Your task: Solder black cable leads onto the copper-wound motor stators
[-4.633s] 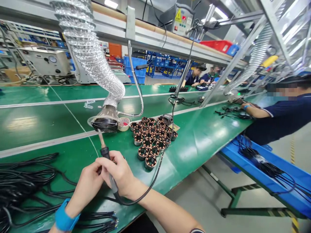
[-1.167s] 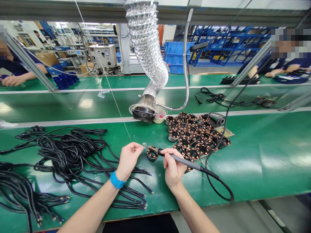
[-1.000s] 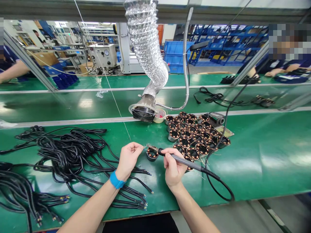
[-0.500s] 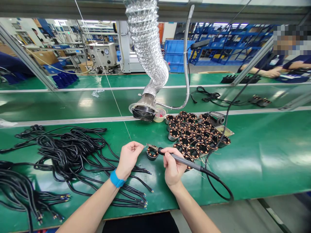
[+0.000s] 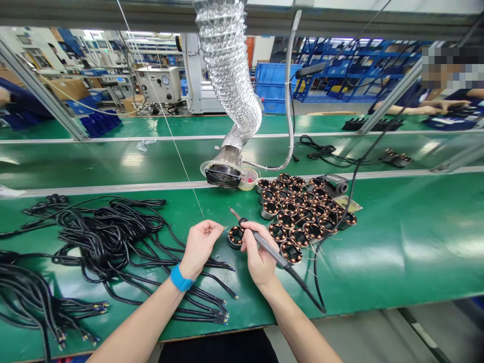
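Here my right hand (image 5: pixel 257 257) has its grip pressed around the soldering iron (image 5: pixel 264 245), which I hold like a pen, its tip raised and pointing up and away from me, above and just clear of the stator coil (image 5: pixel 236 236) in front of my knuckles. My left hand (image 5: pixel 199 245) sits just left of that stator, thumb and fingertips pinched together on something too thin to make out, perhaps a fine wire. The stator rests on the green surface (image 5: pixel 397 242) between my two hands. The iron's black cord (image 5: pixel 313 282) trails off to the right and loops over the surface edge. Just right of my right hand lies a cluster of more stator coils (image 5: pixel 302 212) with copper windings, packed touching one another. Behind them hangs the fume extraction hose (image 5: pixel 230 85), its fan mouth just above the surface. To my left sprawls a tangle of black cables (image 5: pixel 102 237), some running under my left wrist with its blue wristband (image 5: pixel 180 278).
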Available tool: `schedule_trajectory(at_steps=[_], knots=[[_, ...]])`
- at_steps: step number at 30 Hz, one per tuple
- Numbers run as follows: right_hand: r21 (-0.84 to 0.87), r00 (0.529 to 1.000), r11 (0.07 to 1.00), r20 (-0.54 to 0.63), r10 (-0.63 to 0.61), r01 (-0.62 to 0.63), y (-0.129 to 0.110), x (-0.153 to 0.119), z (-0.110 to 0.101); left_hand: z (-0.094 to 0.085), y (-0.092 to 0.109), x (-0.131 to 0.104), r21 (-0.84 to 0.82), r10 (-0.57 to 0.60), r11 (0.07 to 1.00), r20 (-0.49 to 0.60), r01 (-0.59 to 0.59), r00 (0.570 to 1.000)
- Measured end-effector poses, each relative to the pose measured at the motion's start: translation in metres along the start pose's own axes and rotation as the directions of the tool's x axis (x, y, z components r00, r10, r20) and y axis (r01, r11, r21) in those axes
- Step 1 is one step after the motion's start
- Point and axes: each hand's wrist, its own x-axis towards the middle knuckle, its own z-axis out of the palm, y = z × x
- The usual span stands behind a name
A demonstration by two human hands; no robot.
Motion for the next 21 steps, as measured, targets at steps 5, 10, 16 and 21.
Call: schedule_trajectory(at_steps=[5,10,16,21], knots=[[-0.027,0.995,0.999,0.093,-0.025,0.027,-0.002,0.012,0.009,-0.002,0.006,-0.003,0.015,0.003,1.000,0.059,-0.004,0.998],[-0.033,0.971,0.993,0.217,-0.102,0.112,0.002,0.014,0.013,-0.004,0.012,-0.005,0.079,0.075,0.993,0.134,-0.086,0.988],[-0.057,0.955,0.975,0.219,-0.198,0.215,0.000,0.013,0.017,-0.008,0.018,-0.006,0.156,0.124,0.975,0.215,-0.160,0.969],[-0.085,0.946,0.956,0.191,-0.262,0.282,0.001,0.012,0.015,-0.014,0.022,-0.005,0.209,0.123,0.960,0.280,-0.186,0.952]])
